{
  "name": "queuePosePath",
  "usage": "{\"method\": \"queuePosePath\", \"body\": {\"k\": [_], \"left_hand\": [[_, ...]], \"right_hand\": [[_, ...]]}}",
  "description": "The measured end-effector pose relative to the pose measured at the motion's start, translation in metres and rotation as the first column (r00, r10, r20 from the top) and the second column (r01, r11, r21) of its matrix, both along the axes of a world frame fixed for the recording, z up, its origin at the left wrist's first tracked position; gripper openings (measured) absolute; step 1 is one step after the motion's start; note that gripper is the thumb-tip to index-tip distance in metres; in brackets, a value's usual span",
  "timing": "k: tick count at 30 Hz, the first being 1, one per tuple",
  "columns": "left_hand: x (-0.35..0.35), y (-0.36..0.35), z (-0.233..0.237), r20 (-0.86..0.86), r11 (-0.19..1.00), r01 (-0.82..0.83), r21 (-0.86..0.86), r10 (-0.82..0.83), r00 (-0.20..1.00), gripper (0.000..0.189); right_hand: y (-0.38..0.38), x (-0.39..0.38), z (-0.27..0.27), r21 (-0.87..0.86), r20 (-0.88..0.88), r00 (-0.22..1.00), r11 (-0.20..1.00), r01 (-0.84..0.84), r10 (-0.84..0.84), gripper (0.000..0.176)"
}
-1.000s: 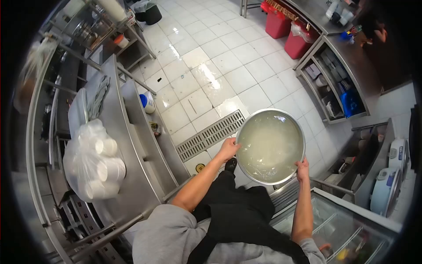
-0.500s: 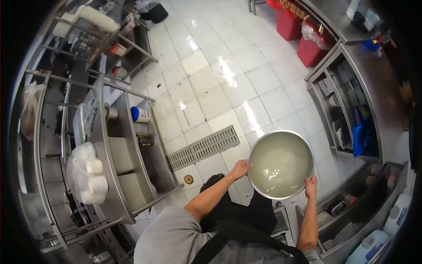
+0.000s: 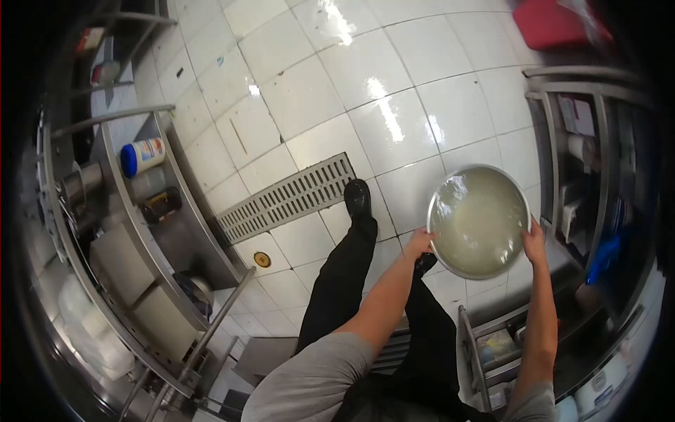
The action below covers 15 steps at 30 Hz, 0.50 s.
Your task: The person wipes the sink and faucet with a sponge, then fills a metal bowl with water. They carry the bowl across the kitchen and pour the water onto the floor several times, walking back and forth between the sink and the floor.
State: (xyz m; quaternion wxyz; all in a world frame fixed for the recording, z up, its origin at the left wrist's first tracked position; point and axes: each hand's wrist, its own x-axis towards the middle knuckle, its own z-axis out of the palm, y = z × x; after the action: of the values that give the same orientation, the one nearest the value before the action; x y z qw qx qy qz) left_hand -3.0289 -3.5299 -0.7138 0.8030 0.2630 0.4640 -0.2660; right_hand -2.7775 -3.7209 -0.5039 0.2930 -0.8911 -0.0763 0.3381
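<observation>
From where I sat at the controls, the white tiled floor (image 3: 302,91) spread across most of the frame, metal shelving (image 3: 169,243) stood along its left side, and a slotted drain grate (image 3: 288,200) lay left of centre. The round metal bowl (image 3: 472,276), holding cloudy liquid (image 3: 481,225), hung above the floor right of centre, with my left hand's (image 3: 420,243) fingers pinching its left rim and my right hand's (image 3: 534,243) fingers gripping the right rim; a small round drain cover (image 3: 262,259) lay below the grate.
</observation>
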Motion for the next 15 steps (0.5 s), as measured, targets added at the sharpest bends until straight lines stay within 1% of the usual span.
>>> {"method": "queuePosePath", "body": {"k": [1,2,3,4,5,6,7,8,9,11,12,13,14,15], "left_hand": [[0.003,0.024,-0.019,-0.040,0.998,-0.043,-0.052,0.041,0.998,0.032],[-0.006,0.040,-0.061,-0.060,0.994,-0.093,-0.050,0.090,0.994,0.034],[-0.019,0.055,-0.098,-0.086,0.989,-0.141,-0.050,0.136,0.987,0.036],[-0.020,0.088,-0.106,-0.137,0.994,-0.107,-0.036,0.101,0.985,0.036],[-0.024,0.130,-0.112,-0.187,0.997,-0.072,-0.020,0.067,0.980,0.036],[-0.033,0.162,-0.122,-0.121,0.968,-0.246,-0.043,0.239,0.963,0.034],[-0.043,0.190,-0.130,-0.055,0.910,-0.406,-0.079,0.403,0.914,0.032],[-0.043,0.227,-0.120,-0.084,0.936,-0.347,0.061,0.351,0.932,0.030],[-0.042,0.266,-0.101,-0.128,0.941,-0.275,0.197,0.302,0.944,0.028],[-0.045,0.329,-0.071,-0.153,0.907,-0.284,0.312,0.343,0.927,0.027],[-0.044,0.361,-0.051,-0.157,0.885,-0.199,0.420,0.287,0.945,0.026],[-0.046,0.388,-0.031,-0.171,0.847,-0.109,0.521,0.228,0.958,0.025],[-0.053,0.409,-0.018,-0.089,0.787,-0.218,0.577,0.326,0.941,0.024],[-0.057,0.427,-0.004,0.002,0.714,-0.323,0.621,0.411,0.912,0.024]], "right_hand": [[0.023,0.013,-0.038,-0.029,-0.021,0.999,0.999,-0.033,0.032,0.056],[0.050,0.028,-0.075,-0.049,-0.035,0.997,0.997,-0.065,0.063,0.056],[0.094,0.042,-0.095,-0.046,-0.046,0.989,0.988,-0.145,0.143,0.056],[0.148,0.046,-0.111,-0.039,-0.061,0.972,0.973,-0.228,0.226,0.056],[0.196,0.048,-0.128,-0.012,-0.040,0.956,0.957,-0.290,0.290,0.056],[0.241,0.049,-0.144,0.018,-0.013,0.937,0.937,-0.350,0.350,0.056],[0.283,0.049,-0.157,0.007,-0.058,0.927,0.929,-0.371,0.370,0.056],[0.316,0.050,-0.169,-0.003,-0.103,0.916,0.920,-0.391,0.388,0.056],[0.339,0.051,-0.182,0.006,-0.110,0.907,0.913,-0.409,0.407,0.056],[0.376,0.046,-0.203,0.240,-0.330,0.902,0.949,-0.206,0.279,0.058],[0.393,0.040,-0.208,0.260,-0.331,0.895,0.941,-0.217,0.298,0.058],[0.410,0.034,-0.210,0.370,-0.368,0.887,0.919,-0.135,0.278,0.057],[0.428,0.028,-0.198,0.466,-0.407,0.876,0.884,-0.044,0.258,0.057],[0.443,0.024,-0.186,0.466,-0.460,0.858,0.885,0.013,0.229,0.055]]}}
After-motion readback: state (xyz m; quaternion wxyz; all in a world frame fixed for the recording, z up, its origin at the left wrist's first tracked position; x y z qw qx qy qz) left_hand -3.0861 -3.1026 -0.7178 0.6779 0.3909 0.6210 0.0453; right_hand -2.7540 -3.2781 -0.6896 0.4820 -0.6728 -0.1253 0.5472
